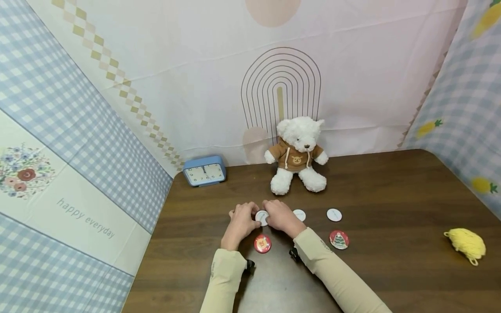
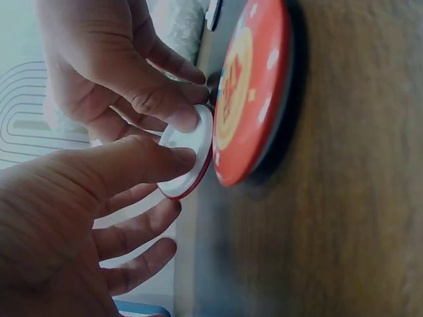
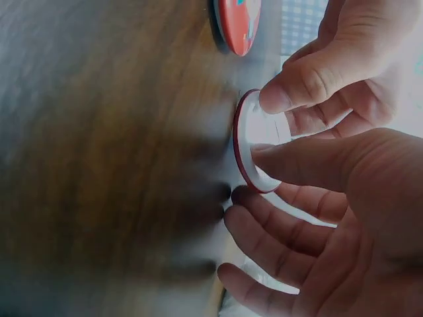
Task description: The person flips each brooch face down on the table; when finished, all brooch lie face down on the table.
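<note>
Three patterned cloths hung around the scene: a pale one on the far side, a blue-checked one on the left and another blue-checked one on the right. Between them stood a brown table. Two cream sleeves reached over it from the near side. At the far edge sat a white teddy bear in a brown hoodie, with a blue clock well to its left. The left hand and right hand were close together, near of the bear, both pinching one badge, their thumbs on its white face. On the far right lay a bundle of yellow yarn. The badge in the hands showed a red rim; whether it touched the table could not be told. Just near of it lay a red badge with an orange middle. To the right lay a Christmas tree badge, and beyond it a white badge. Another white badge lay just beside the right hand, partly hidden.
</note>
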Tool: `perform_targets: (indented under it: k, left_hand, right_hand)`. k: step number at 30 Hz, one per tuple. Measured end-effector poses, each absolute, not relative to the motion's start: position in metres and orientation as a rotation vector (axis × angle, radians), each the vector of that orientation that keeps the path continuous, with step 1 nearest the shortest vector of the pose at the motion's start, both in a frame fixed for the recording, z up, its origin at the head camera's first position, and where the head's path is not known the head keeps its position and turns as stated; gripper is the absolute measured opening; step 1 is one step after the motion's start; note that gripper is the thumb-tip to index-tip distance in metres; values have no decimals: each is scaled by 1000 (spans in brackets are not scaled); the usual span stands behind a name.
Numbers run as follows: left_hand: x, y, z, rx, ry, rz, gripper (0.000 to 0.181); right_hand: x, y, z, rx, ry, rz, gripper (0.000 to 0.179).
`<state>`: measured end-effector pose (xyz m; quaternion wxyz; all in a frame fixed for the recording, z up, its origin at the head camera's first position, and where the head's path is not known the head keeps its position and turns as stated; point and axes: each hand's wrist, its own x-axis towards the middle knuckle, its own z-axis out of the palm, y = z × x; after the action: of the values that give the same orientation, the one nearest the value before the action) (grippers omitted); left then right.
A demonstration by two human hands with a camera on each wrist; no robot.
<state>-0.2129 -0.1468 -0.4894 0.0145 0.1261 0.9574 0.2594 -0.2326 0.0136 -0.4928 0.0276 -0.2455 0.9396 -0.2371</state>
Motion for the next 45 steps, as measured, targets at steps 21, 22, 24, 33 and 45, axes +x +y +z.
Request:
perform_targets:
  k: [21, 22, 24, 33, 45]
  left_hand:
    - [-209, -144, -498, 363, 2981, 717, 25]
    - [-208, -145, -498, 367, 2986, 717, 25]
    - [-207, -146, -497, 374, 2996, 721, 23]
    - [-199, -156, -489, 497, 2992, 831, 27]
    - [-185, -166, -482, 682, 2939, 891, 36]
  right_hand:
    - [-226, 15, -496, -737, 2913, -687, 19]
    - [-225, 15, -494, -739, 2909, -696, 18]
    - [-223, 16, -491, -746, 2909, -704, 18]
    - [-213, 21, -480, -822, 2906, -780, 14]
    - [-196, 33, -474, -940, 2943, -885, 19]
